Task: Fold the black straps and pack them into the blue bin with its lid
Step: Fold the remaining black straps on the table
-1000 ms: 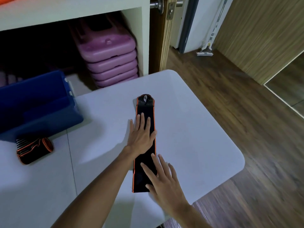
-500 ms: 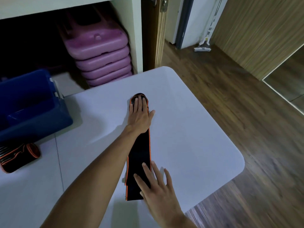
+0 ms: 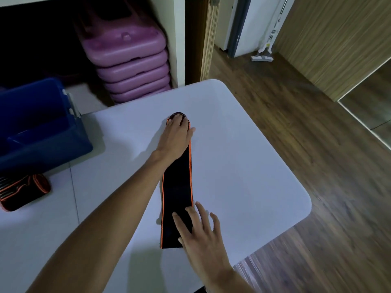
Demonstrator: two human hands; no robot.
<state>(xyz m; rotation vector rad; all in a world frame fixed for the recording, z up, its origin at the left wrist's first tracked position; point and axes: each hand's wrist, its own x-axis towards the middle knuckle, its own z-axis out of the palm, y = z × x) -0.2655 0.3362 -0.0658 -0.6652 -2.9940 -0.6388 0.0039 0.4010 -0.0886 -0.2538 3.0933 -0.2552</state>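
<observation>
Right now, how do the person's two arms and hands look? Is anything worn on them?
Both arms are bare as far as the head view shows: no sleeves, gloves, watch or bracelet appear. The left hand and the right hand show no rings that I can see. The left forearm is long in the view; only the wrist and a short part of the right forearm appear.

White table (image 3: pixel 243 166) on wood floor (image 3: pixel 317 144), purple cases (image 3: pixel 127 60) shelved behind.

The flat strap (image 3: pixel 177 187) is black with thin orange edging, lying on a plain white bench (image 3: pixel 243 157). At far left sits a dark blue bin (image 3: pixel 42 144); near it a rolled strap (image 3: pixel 23 191) shows black with orange and pale stripes. Beyond, stacked cases (image 3: pixel 131 68) are mauve-pink, and the floor (image 3: pixel 317 144) is brown wood-grain.
</observation>
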